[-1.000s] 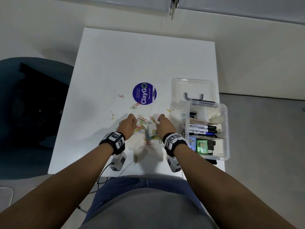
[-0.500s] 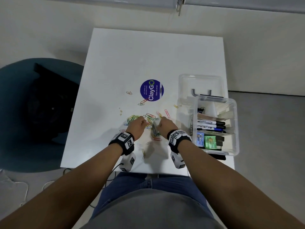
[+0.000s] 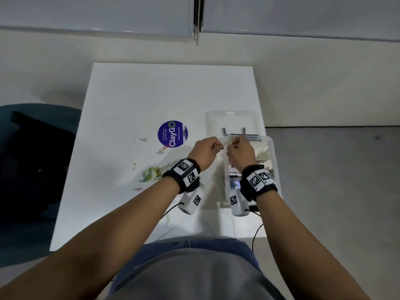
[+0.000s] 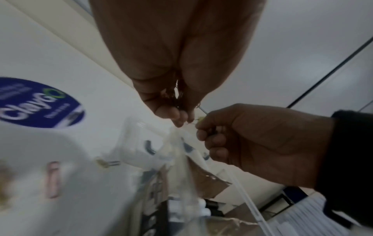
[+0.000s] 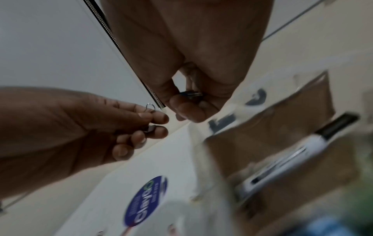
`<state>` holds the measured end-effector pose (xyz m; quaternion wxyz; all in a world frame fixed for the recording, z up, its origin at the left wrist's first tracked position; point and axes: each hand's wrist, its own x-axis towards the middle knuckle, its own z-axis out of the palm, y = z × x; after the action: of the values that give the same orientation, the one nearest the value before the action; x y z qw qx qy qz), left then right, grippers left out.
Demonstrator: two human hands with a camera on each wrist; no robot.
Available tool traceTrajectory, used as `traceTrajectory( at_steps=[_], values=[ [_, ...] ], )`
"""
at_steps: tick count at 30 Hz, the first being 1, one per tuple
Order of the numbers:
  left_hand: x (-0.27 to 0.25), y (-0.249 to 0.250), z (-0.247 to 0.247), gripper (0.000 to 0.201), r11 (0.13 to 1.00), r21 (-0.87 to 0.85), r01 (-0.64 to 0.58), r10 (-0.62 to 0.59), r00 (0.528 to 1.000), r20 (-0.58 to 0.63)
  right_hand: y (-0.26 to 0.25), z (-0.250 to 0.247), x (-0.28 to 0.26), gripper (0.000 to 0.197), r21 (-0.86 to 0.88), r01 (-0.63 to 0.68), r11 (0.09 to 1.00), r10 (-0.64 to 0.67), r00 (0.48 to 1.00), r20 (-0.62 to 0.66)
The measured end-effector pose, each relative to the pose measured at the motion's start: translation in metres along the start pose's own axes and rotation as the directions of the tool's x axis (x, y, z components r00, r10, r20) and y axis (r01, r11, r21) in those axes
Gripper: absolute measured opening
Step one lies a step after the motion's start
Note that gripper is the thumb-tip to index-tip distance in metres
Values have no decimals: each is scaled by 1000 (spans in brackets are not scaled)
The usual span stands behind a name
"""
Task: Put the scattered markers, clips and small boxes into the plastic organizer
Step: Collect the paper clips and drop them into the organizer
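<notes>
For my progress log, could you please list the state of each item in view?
Organizer: open, markers inside.
Lid: off, behind organizer.
Left hand: pinching paper clips.
Right hand: gripping clips above organizer.
Paper clips: many loose on table.

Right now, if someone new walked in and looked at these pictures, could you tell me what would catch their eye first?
Most likely the two hands, the left hand and the right hand, raised side by side at the far end of the clear plastic organizer, each pinching paper clips. Next, the round blue sticker on the white table, and the heap of coloured paper clips left of the left wrist.
</notes>
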<state>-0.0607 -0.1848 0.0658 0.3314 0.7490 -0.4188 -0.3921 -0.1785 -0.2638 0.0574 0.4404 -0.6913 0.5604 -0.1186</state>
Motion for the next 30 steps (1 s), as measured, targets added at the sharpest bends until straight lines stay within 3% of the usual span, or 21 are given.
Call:
traceTrajectory(
  at_steps=[3, 8, 12, 15, 19, 22, 24, 26, 28, 30],
  values=[
    [18, 29, 25, 23, 994, 99, -40, 40, 999, 2, 9, -27, 15, 14, -165, -55, 985, 47, 997, -54],
    [32, 41, 49, 35, 937, 347, -47, 13, 995, 100, 7, -36, 40, 21, -479, 5, 878, 25, 998, 56],
    [30, 37, 50, 45, 938, 331, -100, 70, 992, 103, 2, -38, 41, 31, -511, 51, 858, -5, 996, 92],
    [26, 26, 33, 43, 971, 221, -95, 88, 995, 44, -4, -33, 33, 35, -474, 69, 878, -39, 997, 73],
    [15, -32, -11, 29, 978, 207, 32, -12, 995, -97, -20, -3, 7, 29, -322, 213, 922, -202, 977, 69],
    [-4, -101, -44, 34, 922, 335, 195, -149, 976, -159, -32, 37, -21, 26, -301, 333, 894, -268, 933, 239],
    [-20, -139, -60, 39, 865, 402, 299, -245, 953, -180, -26, 69, -37, 29, -363, 363, 858, -190, 882, 432],
    [-34, -164, -68, 44, 809, 465, 360, -321, 933, -164, -7, 96, -49, 38, -488, 329, 809, -11, 837, 547],
    [-42, -179, -70, 48, 767, 529, 364, -350, 928, -130, 15, 112, -56, 43, -602, 249, 759, 142, 838, 526],
    [-45, -188, -68, 48, 744, 575, 340, -343, 933, -109, 26, 125, -61, 48, -631, 205, 748, 193, 843, 503]
  ],
)
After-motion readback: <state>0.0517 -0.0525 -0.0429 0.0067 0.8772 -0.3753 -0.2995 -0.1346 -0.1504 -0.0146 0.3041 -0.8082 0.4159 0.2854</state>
